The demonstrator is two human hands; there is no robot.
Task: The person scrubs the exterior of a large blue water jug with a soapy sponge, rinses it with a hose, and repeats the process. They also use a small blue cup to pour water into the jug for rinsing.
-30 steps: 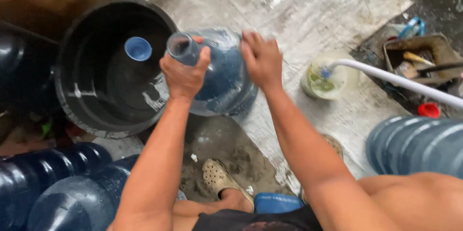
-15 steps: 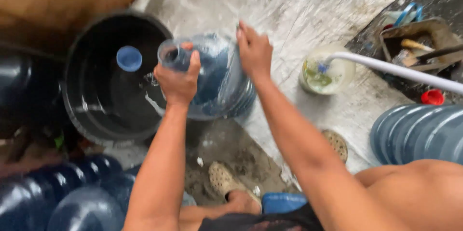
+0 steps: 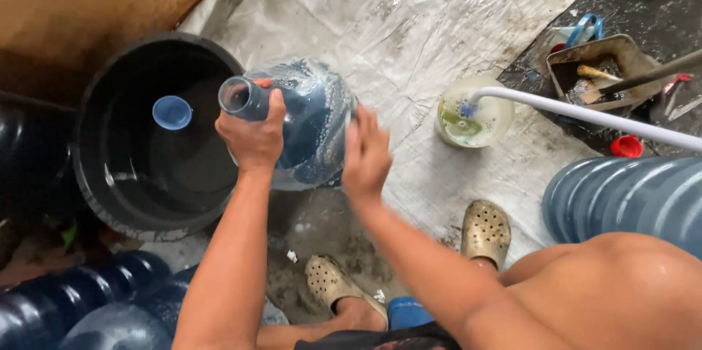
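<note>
Down slides your right hand (image 3: 365,152), flat on the bottle (image 3: 311,123); your left hand (image 3: 252,138) clamps its neck beside the tub (image 3: 110,196).

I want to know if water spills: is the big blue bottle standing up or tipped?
Tipped. The left hand holds the big blue bottle by its neck, mouth sideways toward the black tub.

The large blue translucent water jug (image 3: 311,127) lay tilted on its side, open neck pointing left over the black tub's rim, soapy foam clinging to its body.
</note>
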